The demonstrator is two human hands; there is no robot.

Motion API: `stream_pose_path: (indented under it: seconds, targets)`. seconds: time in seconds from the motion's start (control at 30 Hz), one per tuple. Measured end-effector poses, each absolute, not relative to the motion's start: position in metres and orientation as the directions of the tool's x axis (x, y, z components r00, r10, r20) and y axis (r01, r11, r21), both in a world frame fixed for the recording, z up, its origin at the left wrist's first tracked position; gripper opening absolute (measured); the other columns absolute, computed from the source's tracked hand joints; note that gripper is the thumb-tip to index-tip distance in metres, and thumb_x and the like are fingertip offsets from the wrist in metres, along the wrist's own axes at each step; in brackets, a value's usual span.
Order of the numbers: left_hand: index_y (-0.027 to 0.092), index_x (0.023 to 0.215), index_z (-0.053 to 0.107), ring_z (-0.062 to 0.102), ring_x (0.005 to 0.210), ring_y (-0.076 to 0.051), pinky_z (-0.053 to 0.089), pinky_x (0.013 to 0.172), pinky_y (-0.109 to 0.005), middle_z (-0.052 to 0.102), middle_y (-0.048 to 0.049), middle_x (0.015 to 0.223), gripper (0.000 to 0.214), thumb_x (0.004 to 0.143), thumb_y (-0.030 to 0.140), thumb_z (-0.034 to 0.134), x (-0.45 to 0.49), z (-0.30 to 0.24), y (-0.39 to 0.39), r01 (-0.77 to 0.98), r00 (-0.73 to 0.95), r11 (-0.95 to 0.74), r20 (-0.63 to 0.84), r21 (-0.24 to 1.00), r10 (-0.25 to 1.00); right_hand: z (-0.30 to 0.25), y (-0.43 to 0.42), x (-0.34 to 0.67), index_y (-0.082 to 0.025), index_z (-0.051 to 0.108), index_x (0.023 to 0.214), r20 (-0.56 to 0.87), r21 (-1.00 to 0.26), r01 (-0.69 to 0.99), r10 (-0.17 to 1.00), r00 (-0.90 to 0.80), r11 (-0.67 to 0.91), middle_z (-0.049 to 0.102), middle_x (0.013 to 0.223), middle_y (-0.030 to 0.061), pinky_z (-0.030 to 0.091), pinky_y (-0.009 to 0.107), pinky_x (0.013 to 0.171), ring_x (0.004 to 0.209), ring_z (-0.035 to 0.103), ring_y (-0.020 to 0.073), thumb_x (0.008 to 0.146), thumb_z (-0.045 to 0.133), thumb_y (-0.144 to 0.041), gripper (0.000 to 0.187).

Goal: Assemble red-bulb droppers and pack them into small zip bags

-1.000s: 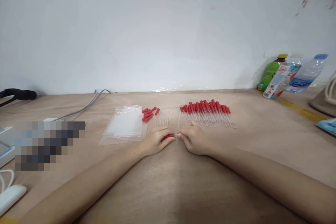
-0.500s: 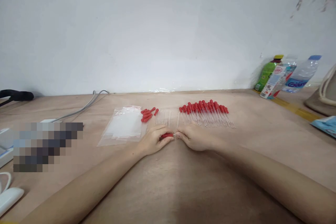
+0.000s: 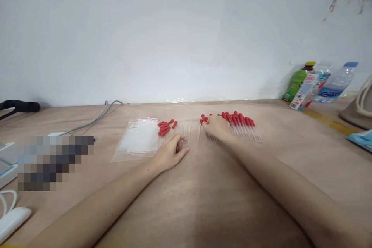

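Observation:
My left hand (image 3: 171, 150) lies on the brown table (image 3: 197, 193) with its fingers loosely spread and nothing in them. It is just in front of a small row of bare glass tubes (image 3: 183, 128). Loose red rubber bulbs (image 3: 165, 127) lie to the left of the tubes. My right hand (image 3: 216, 128) rests, fingers curled, on the left end of a row of several droppers with red bulbs (image 3: 240, 124). It seems to be pinching one dropper there, though the fingertips are mostly hidden.
A stack of clear plastic bags (image 3: 138, 139) lies left of the bulbs. A grey cable (image 3: 95, 118) runs to the wall. Three bottles (image 3: 316, 83) stand at the back right by a bag (image 3: 360, 110). White devices (image 3: 11, 219) sit at the left edge.
Both hands were pinched together on one dropper at the table's middle. My right hand has since moved up to the row of droppers, and my left hand has let go and spread.

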State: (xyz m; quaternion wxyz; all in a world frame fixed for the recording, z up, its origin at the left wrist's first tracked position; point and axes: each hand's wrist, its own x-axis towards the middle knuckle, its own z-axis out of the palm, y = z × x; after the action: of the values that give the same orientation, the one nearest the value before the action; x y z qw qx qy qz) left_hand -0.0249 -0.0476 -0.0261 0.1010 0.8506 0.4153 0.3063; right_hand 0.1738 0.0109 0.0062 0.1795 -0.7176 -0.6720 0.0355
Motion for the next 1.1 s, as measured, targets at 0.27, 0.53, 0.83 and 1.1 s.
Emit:
stream_pose_path:
  seconds: [0.27,0.53,0.83,1.1]
  targets:
    - [0.018,0.089,0.05,0.044,0.058,-0.01,0.038,0.053,-0.023,0.047,0.0027,0.066,0.016,0.078,0.028,0.051,-0.025,-0.025,-0.047,0.649,0.478,-0.628,0.411,0.429,0.776,-0.003,0.009,0.171,-0.014,0.064,0.078,0.264,-0.146,0.988,0.964,-0.009,0.049,0.064,0.079,0.0138,0.03,0.04,0.076,0.081,0.058,0.0263,0.081,0.036,-0.038,0.037]
    - [0.017,0.086,0.051,0.046,0.058,-0.012,0.038,0.055,-0.024,0.049,0.0019,0.064,0.015,0.08,0.03,0.049,-0.023,-0.026,-0.047,0.673,0.491,-0.626,0.394,0.395,0.777,-0.005,0.0,0.149,-0.013,0.063,0.075,0.251,-0.09,0.987,0.962,-0.108,0.134,0.065,0.078,0.0128,0.024,0.041,0.078,0.075,0.059,0.0238,0.078,0.043,-0.031,0.027]
    - [0.018,0.084,0.058,0.046,0.091,-0.027,0.034,0.079,-0.039,0.055,-0.0095,0.089,0.023,0.075,0.039,0.052,-0.03,-0.006,-0.011,0.946,0.181,-0.302,0.58,0.12,0.795,-0.011,-0.014,0.144,-0.01,0.061,0.075,0.254,-0.085,0.977,0.952,-0.168,0.195,0.065,0.077,0.0155,0.024,0.037,0.073,0.069,0.058,0.0228,0.079,0.04,-0.022,0.024]
    - [0.015,0.076,0.066,0.042,0.101,-0.037,0.028,0.083,-0.046,0.055,-0.0177,0.098,0.036,0.065,0.049,0.057,-0.014,0.014,0.047,0.997,-0.058,0.04,0.313,0.064,0.948,-0.015,-0.044,0.165,-0.01,0.054,0.085,0.434,0.016,0.959,0.862,-0.262,0.283,0.06,0.081,0.0148,0.023,0.036,0.072,0.077,0.052,0.0242,0.086,0.031,-0.028,0.03]
